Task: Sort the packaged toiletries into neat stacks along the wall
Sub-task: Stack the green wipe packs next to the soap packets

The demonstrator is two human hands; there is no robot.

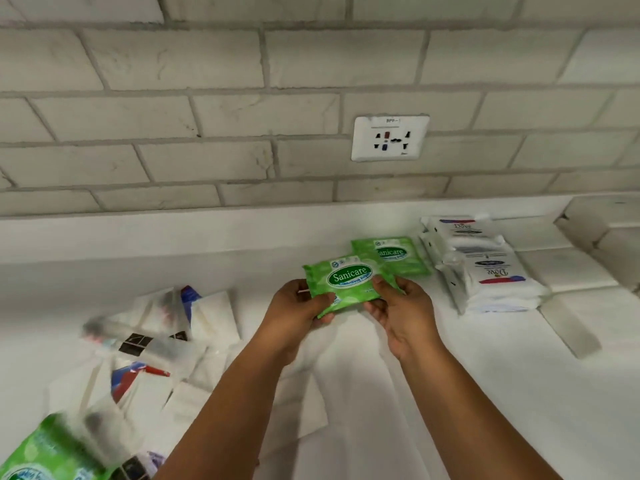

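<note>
Above a white counter [450,393], left hand [298,306] and right hand [398,306] each pinch one flat green plastic wipes packet [346,282], just beside another green packet [391,256].

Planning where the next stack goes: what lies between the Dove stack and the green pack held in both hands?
In the head view, another green Sanicare pack lies flat between them.

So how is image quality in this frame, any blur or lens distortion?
Head view: the held Sanicare pack reads sharp; the loose pile of packets at lower left is smeared with blur; wide-angle bending curves the tiled wall; lighting is soft and even, with no strong glare.
</note>
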